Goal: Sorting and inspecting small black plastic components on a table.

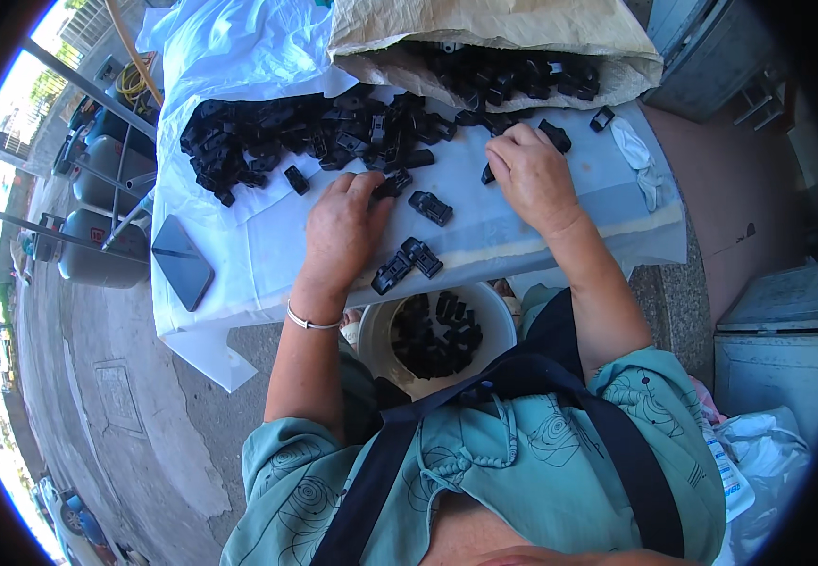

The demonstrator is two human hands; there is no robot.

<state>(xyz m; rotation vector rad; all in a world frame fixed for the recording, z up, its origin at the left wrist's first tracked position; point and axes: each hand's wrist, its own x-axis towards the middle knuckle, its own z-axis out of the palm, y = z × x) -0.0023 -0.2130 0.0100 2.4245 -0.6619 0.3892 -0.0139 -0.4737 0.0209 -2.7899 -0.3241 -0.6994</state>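
My left hand (341, 226), a bracelet on its wrist, has its fingers curled on a small black plastic piece (396, 183) at the table's middle. To its right, my right hand (530, 181) pinches another black plastic piece (487, 174), mostly covered by the fingers. Between the hands lies a loose black piece (430, 208), shaped somewhat like a toy car. Two similar pieces (407, 265) touch each other near the front edge. Beyond my left hand spreads a big heap of black pieces (286, 137), with a single one (297, 179) in front of it.
A brown paper sack (494, 33) holding black pieces lies open at the back, beside a white plastic bag (239, 57). A dark phone-like slab (183, 264) sits left; a white glove (637, 156) lies right. Below the edge, a white bucket (371, 351) contains black pieces.
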